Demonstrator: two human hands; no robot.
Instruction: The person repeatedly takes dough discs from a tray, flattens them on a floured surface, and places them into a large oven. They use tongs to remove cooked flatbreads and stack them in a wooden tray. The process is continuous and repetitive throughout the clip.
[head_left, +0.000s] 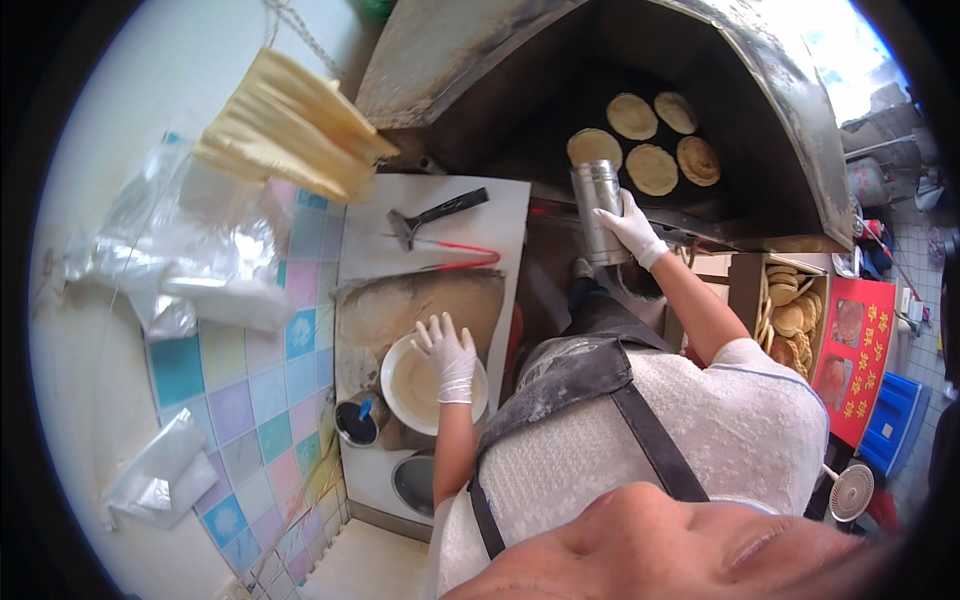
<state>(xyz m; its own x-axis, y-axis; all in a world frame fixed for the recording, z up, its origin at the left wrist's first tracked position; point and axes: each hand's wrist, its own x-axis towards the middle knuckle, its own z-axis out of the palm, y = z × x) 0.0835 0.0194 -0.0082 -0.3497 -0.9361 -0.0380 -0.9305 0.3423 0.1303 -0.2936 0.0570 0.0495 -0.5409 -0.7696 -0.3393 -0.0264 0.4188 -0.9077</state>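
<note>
My right hand (634, 231), in a white glove, grips a stainless-steel cylinder (598, 195). The cylinder's far end overlaps a pale round flatbread (591, 144) at the front of a dark hooded griddle (525, 161). Several more flatbreads (652, 169) lie on the griddle, one of them browner (698, 160). My left hand (450, 364), also gloved, is over a white bowl (391, 397) with fingers spread and nothing held. Pale contents show in the bowl; whether the hand touches its rim I cannot tell. Beneath the bowl lies a stained brown board (367, 315).
A black-handled scraper (450, 208) and red-handled tongs (469, 259) lie on the white counter (502, 217). Beside the bowl stands a metal pot (356, 424) with dark contents. A grey basin (418, 484) is nearer me. Flatbreads fill a box (739, 300) at right. Plastic bags (172, 247) hang left.
</note>
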